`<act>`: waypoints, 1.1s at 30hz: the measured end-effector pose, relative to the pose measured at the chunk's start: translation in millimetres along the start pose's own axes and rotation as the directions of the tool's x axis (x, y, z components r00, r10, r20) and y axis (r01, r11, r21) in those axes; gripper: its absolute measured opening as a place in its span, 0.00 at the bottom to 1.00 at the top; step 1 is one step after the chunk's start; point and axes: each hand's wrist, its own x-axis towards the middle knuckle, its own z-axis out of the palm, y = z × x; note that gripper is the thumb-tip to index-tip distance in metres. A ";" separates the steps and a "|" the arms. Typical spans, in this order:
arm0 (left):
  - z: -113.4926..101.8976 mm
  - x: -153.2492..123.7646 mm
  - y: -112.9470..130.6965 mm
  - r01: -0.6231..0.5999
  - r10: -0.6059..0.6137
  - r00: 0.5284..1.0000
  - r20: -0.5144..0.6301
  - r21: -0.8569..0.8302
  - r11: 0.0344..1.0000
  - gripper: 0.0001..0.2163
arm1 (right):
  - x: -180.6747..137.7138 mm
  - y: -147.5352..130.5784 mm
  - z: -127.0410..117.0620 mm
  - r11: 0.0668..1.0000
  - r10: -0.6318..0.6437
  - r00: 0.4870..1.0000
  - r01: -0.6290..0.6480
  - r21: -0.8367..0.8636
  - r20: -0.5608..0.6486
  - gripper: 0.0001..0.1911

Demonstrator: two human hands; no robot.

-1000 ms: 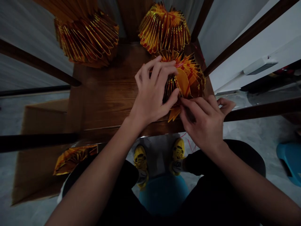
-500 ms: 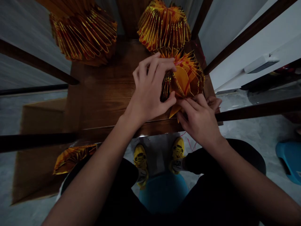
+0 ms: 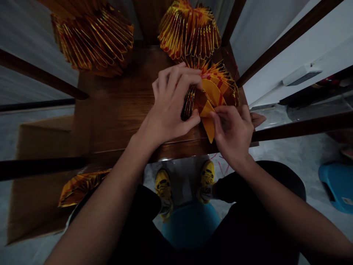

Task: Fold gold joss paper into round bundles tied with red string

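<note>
A pleated gold-and-orange folded paper piece [image 3: 230,82] sits at the right of a dark wooden surface [image 3: 116,106]. My left hand [image 3: 172,101] curls around its left side, fingers over the top and thumb below, with some pleats hidden beneath. At the near side, my right hand [image 3: 234,129] pinches an orange paper flap [image 3: 208,127] between thumb and fingers. The flap's pointed end hangs down beside the thumb. Directly behind stands another pleated paper piece [image 3: 190,35], its lower edge close to the held one.
A larger pleated paper bundle [image 3: 96,40] occupies the far left. Dark rods [image 3: 289,35] slant along both sides. On the floor are a cardboard box [image 3: 41,147] at left, with gold folded paper [image 3: 79,187] near it, and a blue stool [image 3: 338,184] at right.
My right hand has lifted slightly and turned, and the orange flap between its fingers now shows more fully. My left hand keeps its hold. The whole view has shifted a little.
</note>
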 end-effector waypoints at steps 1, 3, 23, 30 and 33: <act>0.2 -0.3 -0.1 -0.007 0.007 1.000 0.001 0.001 1.000 0.20 | 0.6 -1.2 0.7 1.000 0.015 1.000 -0.015 0.013 0.007 0.07; 0.3 -0.9 0.3 -0.011 0.011 1.000 0.004 0.005 1.000 0.18 | 2.0 -3.7 1.3 0.999 0.028 0.999 -0.029 0.030 0.023 0.08; -3.4 -3.0 6.0 0.027 -0.030 0.998 0.049 0.063 0.998 0.21 | 23.8 19.3 -32.5 0.940 -0.264 0.914 0.316 -0.132 0.309 0.13; -4.9 -4.8 10.1 0.047 -0.051 0.997 0.055 0.067 0.997 0.21 | 16.0 3.2 -14.5 0.985 -0.137 0.987 0.145 -0.095 0.086 0.12; -2.8 -3.7 13.2 0.052 -0.055 0.998 0.043 0.075 0.996 0.20 | 15.1 -6.5 -12.4 0.988 -0.107 0.992 0.113 -0.104 0.062 0.12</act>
